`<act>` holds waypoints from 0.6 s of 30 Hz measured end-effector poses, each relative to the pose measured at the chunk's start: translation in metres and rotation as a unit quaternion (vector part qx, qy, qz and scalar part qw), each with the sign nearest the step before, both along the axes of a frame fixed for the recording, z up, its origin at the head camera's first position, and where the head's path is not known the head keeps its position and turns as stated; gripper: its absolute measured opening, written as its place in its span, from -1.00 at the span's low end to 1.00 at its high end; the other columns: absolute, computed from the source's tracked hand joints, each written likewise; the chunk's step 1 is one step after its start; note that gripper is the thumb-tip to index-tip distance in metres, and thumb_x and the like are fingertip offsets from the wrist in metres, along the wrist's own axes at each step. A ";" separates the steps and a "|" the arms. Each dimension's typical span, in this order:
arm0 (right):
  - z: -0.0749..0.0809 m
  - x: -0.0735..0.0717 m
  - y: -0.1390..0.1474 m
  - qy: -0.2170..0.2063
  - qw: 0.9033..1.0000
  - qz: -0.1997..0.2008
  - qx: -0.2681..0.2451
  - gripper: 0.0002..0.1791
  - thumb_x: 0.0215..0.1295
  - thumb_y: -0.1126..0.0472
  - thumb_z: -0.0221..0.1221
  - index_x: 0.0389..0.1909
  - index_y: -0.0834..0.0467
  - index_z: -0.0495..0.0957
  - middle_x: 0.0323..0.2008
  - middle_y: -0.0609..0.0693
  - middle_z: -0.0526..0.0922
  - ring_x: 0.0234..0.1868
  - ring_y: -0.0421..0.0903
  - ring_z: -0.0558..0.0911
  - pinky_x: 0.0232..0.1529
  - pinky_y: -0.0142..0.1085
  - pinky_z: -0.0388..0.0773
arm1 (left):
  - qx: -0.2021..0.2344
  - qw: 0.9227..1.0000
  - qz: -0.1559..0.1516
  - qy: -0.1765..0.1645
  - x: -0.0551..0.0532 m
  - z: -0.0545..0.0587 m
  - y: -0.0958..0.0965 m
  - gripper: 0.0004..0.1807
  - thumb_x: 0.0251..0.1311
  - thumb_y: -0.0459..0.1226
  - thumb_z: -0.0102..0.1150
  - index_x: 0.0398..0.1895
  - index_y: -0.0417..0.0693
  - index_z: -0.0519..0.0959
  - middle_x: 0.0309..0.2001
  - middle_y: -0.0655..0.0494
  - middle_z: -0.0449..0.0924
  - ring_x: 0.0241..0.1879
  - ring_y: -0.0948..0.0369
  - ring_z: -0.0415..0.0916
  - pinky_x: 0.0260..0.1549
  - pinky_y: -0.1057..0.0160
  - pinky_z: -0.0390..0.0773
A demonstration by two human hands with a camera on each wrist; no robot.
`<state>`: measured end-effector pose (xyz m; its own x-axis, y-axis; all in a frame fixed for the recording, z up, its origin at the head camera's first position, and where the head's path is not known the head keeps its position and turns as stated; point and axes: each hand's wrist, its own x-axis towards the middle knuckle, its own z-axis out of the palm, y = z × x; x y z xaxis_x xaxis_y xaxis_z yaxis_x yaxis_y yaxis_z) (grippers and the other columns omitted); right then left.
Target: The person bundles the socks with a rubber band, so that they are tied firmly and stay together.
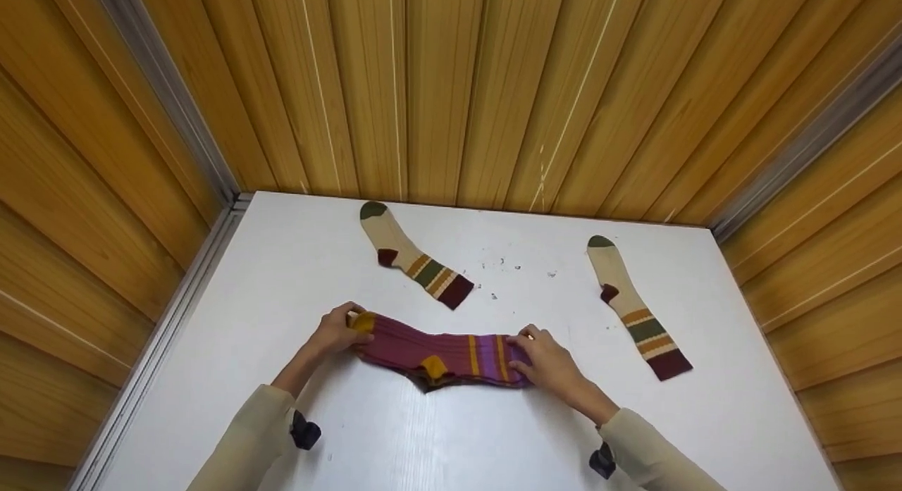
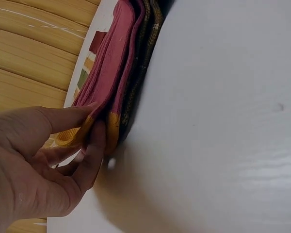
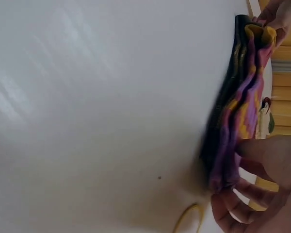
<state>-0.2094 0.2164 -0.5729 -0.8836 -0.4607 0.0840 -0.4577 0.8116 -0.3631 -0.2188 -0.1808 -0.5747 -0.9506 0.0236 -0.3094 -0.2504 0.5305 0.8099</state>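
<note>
A maroon sock (image 1: 416, 339) with mustard toe and heel and a purple striped cuff lies across the white table, uppermost in a flat stack. Under it the left wrist view shows another maroon layer and dark patterned socks (image 2: 144, 58), mostly hidden from above. My left hand (image 1: 335, 332) pinches the mustard toe end, thumb on top and fingers tucked between the layers. At the opposite end my right hand (image 1: 553, 364) grips the purple cuff (image 3: 226, 162), thumb over it and fingers curled round the edge.
Behind the stack lies a beige sock (image 1: 394, 241) with green toe and striped cuff. A matching beige sock (image 1: 627, 294) lies to the right. Wood-patterned walls (image 1: 437, 89) border the table (image 1: 423, 449). A thin yellow loop (image 3: 190, 216) shows near my right hand.
</note>
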 end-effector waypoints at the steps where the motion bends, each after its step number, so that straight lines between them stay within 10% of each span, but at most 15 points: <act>1: 0.003 0.000 -0.001 -0.007 1.000 0.000 0.005 -0.62 0.20 0.23 0.43 0.02 0.25 0.66 -0.08 0.11 0.60 -0.03 0.10 0.60 -0.04 0.04 0.66 | 0.010 1.000 -0.012 -0.009 -0.001 0.001 -0.003 -0.51 0.12 -0.38 0.44 0.11 -0.26 0.51 -0.09 -0.25 0.61 -0.09 0.01 0.54 -0.06 0.11 0.57; 6: 0.017 -0.008 -0.006 -0.044 0.998 -0.033 -0.017 -0.74 0.28 0.19 0.38 -0.06 0.20 0.70 -0.18 0.08 0.64 -0.14 0.01 0.64 -0.14 -0.02 0.67 | 0.097 0.994 -0.025 -0.047 -0.021 0.008 -0.025 -0.50 0.34 -0.32 0.24 0.27 -0.35 0.42 -0.06 -0.19 0.61 -0.13 0.10 0.62 -0.11 0.19 0.67; 10: 0.017 -0.030 -0.014 -0.057 0.995 -0.011 -0.080 -0.79 0.34 0.24 0.32 -0.08 0.26 0.70 -0.21 0.14 0.68 -0.26 -0.01 0.66 -0.27 -0.17 0.65 | 0.143 0.988 0.055 -0.027 -0.057 0.017 -0.031 -0.53 0.43 -0.33 0.11 0.32 -0.38 0.38 -0.04 -0.20 0.64 -0.13 0.09 0.67 -0.01 0.09 0.71; 14: 0.011 -0.060 -0.031 -0.094 0.982 0.026 -0.161 -0.76 0.38 0.32 0.24 -0.05 0.42 0.64 -0.21 0.31 0.72 -0.29 0.16 0.73 -0.24 -0.18 0.70 | 0.120 0.987 0.103 0.018 -0.098 0.015 -0.024 -0.55 0.43 -0.35 0.07 0.32 -0.35 0.41 0.04 -0.25 0.63 -0.07 -0.03 0.67 0.05 0.02 0.69; 18: 0.005 -0.083 -0.058 -0.138 0.967 -0.015 -0.213 -0.66 0.38 0.33 0.20 0.05 0.49 0.55 -0.22 0.36 0.73 -0.29 0.19 0.75 -0.27 -0.26 0.68 | 0.003 0.986 0.096 0.135 -0.128 -0.002 -0.016 -0.56 0.38 -0.36 0.09 0.29 -0.33 0.49 0.00 -0.30 0.66 -0.07 -0.14 0.67 -0.03 0.00 0.67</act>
<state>-0.2928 0.1584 -0.5682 -0.9118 -0.4100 0.0202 -0.2745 0.5724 -0.7727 -0.3470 -0.1968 -0.5762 -0.9854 -0.1639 -0.0455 -0.1213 0.4896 0.8635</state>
